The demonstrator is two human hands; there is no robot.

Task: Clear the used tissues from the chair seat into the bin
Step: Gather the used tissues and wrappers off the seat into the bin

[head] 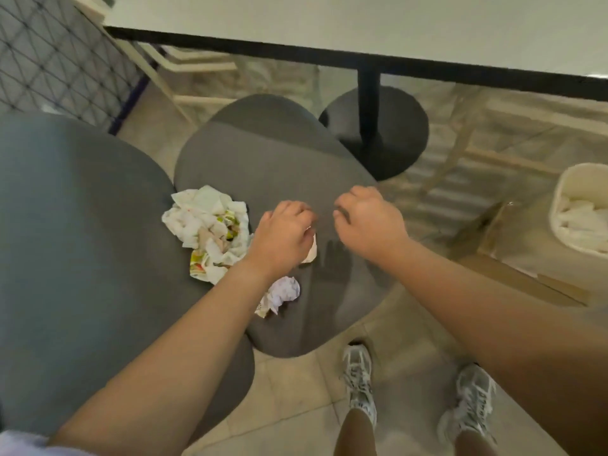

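Note:
A grey chair seat [279,172] lies below me. On its left edge sits a heap of crumpled white tissues with yellow-green and red stains [210,228]. A smaller crumpled ball of tissue [283,292] rests nearer me, by my left forearm. My left hand [279,238] hovers over the seat with its fingers curled around a scrap of tissue [311,250] that peeks out under the palm. My right hand [368,222] is a loose fist just to its right, with nothing visible in it. The white bin [566,192] stands on the floor at the right, with tissues inside.
A second grey seat [75,258] adjoins on the left. A white table [362,24] with a black edge and a black pedestal base [375,133] stands beyond the chair. Flat cardboard [513,278] lies on the tiled floor by the bin. My shoes [358,380] stand near the seat.

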